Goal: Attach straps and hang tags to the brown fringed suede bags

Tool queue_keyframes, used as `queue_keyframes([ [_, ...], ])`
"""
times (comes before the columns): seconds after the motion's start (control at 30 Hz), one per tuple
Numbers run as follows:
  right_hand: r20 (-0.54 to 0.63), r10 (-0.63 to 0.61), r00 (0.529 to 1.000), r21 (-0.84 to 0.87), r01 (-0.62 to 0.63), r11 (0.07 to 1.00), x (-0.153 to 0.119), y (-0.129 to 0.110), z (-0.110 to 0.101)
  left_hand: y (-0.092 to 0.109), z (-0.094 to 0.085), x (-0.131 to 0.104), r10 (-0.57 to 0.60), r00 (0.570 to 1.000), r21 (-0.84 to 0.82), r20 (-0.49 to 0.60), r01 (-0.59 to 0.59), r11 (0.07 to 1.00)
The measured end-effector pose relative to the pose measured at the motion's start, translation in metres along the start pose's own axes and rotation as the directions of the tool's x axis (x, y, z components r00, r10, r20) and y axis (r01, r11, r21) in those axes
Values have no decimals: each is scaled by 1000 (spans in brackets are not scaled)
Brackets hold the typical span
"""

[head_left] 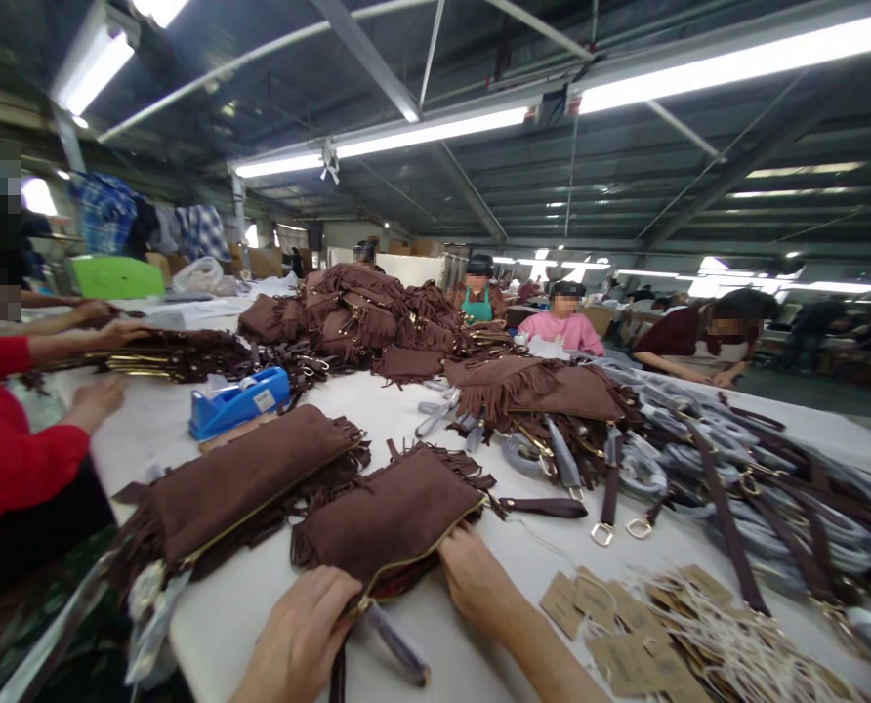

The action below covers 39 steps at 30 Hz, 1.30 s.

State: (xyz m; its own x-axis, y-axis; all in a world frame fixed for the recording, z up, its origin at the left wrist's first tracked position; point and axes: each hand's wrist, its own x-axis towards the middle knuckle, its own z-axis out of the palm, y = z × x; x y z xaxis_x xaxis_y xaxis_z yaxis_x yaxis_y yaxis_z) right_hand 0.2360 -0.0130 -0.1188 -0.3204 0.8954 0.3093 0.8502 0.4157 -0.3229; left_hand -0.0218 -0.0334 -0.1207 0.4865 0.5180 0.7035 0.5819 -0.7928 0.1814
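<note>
A dark brown fringed bag point(392, 508) lies on the white table in front of me, its gold zip edge toward me and partly open. My left hand point(308, 620) is closed on the near left corner, by the zip end. A wrapped strap piece point(397, 640) hangs from that corner, next to the hand. On the right, my right hand point(472, 576) grips the zip edge, its fingertips hidden at the opening. Just left of this bag lies another brown fringed bag point(252, 478). A short brown wrist strap point(542, 507) lies beyond my right hand.
Brown paper tags point(626, 635) with white strings lie at the near right. Plastic-wrapped straps point(728, 488) cover the right side. A blue tape dispenser point(241, 400) and piled bags point(362, 312) stand farther back. A person in a red sleeve point(18, 459) works at the left.
</note>
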Motion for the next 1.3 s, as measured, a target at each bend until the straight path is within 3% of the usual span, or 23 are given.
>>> queue_keyframes([
  [0.1, -25, 5, 1000, -3, -5, 1000, -15, -23, -11, 0, 0, -1, -72, 996, -34, 43, 74, 997],
  [0.2, -78, 74, 994, 129, -63, 990, -35, -57, -13, 2, 0, -1, -102, 992, -48, 71, 106, 993],
  [0.27, -44, 101, 994, 132, -94, 987, -43, -80, -5, 3, -1, -1, -91, 994, -57, 56, 94, 994],
  [0.37, -39, 84, 996, -29, -85, 996, -39, -102, 16, 4, -1, 1, -50, 999, -55, 15, 51, 997],
  [0.53, -176, -66, 982, -310, 8, 951, -15, -103, 23, -2, -5, 6, 62, 997, -24, -54, -63, 998],
  [0.8, -98, -258, 961, -443, 190, 876, -8, -78, -14, -4, -16, 17, 104, 994, -1, 16, -104, 995],
  [0.9, -71, -158, 985, -318, 128, 940, -5, -73, -20, 0, -20, 24, 87, 996, 24, 34, -88, 996],
  [1.0, -2, 30, 1000, 38, -29, 999, -5, -75, -25, 5, -21, 28, 61, 997, 116, 51, -67, 991],
  [1.13, 205, 189, 960, 495, -268, 827, -9, -87, -31, 16, -20, 21, -90, 995, 241, 36, 79, 967],
  [1.2, 228, 187, 956, 537, -284, 795, -11, -94, -33, 17, -22, 15, -157, 985, 184, 64, 143, 973],
  [1.3, 98, 153, 983, 323, -177, 930, -10, -88, -38, 3, -27, 2, -175, 981, 73, 86, 169, 983],
])
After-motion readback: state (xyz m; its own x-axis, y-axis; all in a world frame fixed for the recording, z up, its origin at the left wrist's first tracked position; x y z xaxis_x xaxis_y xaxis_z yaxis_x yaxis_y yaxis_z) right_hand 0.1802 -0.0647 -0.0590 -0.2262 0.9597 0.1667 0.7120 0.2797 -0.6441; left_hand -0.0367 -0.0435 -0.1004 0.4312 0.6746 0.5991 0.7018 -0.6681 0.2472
